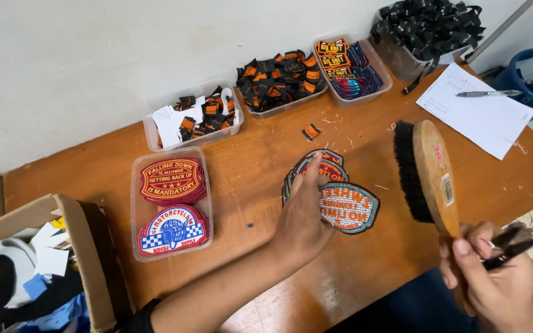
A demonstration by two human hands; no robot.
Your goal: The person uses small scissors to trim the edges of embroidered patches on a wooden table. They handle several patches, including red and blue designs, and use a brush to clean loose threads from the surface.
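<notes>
Near the centre of the frame the person's left hand (303,216) lies flat, fingers stretched out and close together, pressing on a fanned stack of embroidered patches (335,191) that rests on the wooden table (254,154); the topmost patch, a rounded one with a teal edge and red lettering, shows just right of the palm. At the lower right the right hand (491,271) is closed around the handle of a wooden brush (430,172) with black bristles, held upright on edge above the table just right of the patches, bristles facing left toward them and not touching them. The same hand also grips a small dark tool (510,243) between its fingers; what kind it is cannot be told. Left of centre a clear plastic tray (171,203) holds two more patch piles, one red and gold, one red, white and blue. Along the wall at the top stand three clear containers: one with black, orange and white folded labels (192,114), one with black and orange labels (279,77), one with orange and blue patches (347,65). At the upper right is a bin of black ribbon labels (430,24), and below it a sheet of paper (476,111) with a pen (485,94) on it. An open cardboard box (44,265) fills the lower left corner.
</notes>
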